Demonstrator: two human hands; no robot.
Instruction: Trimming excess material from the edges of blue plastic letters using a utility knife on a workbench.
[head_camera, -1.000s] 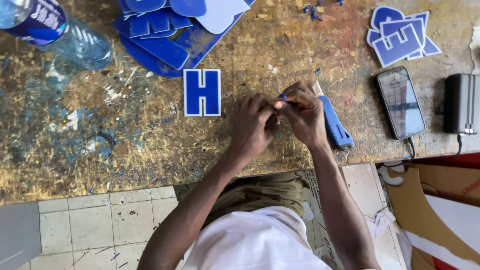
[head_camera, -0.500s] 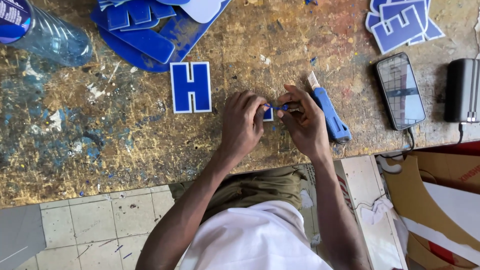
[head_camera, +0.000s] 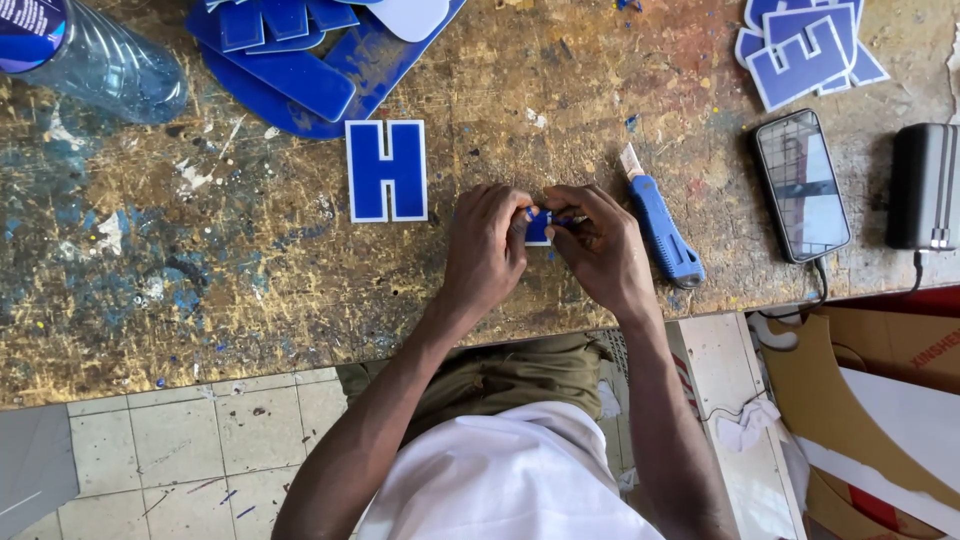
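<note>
My left hand (head_camera: 487, 245) and my right hand (head_camera: 598, 242) meet over the worn wooden bench (head_camera: 250, 280). Together they pinch a small blue cut-out piece (head_camera: 539, 227) with a white edge; most of it is hidden by my fingers. A finished blue letter shape with a white border (head_camera: 386, 170) lies flat just left of my left hand. A blue utility knife (head_camera: 660, 222) lies just right of my right hand, blade pointing away from me.
A pile of blue sheet offcuts (head_camera: 300, 50) sits at the top, a clear plastic bottle (head_camera: 85, 55) top left. More blue letters (head_camera: 805, 50) lie top right, above a phone (head_camera: 802, 185) and a black box (head_camera: 925, 185). Cardboard (head_camera: 880, 400) leans lower right.
The view has shifted, so the bench things sit lower and further left in frame. My hands stay together on the small blue piece, working it between the fingers.
</note>
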